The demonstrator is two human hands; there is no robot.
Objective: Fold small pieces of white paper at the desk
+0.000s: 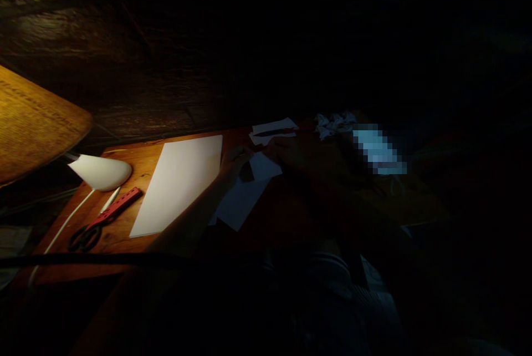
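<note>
In the dim middle of the table, my left hand [236, 157] and my right hand [283, 151] are close together. Both have bent fingers closed on a small piece of white paper [266, 166], at its upper edge. Shadow hides the fingertips. More white paper [243, 203] lies on the table just below my hands. Beyond them, a dark, slim blade-like tool [272, 132] rests across white paper slips [276, 123]. A stack of white sheets [180, 187] lies left of my left hand, under the lamp light.
At left stand a white lamp base [103, 173] and a yellow shade [37, 123]. Black-handled scissors [85, 238], a red perforated piece [120, 204] and a white cord [62, 228] are nearby. Folded paper pieces [332, 125] and a blurred bright screen [378, 149] are at right.
</note>
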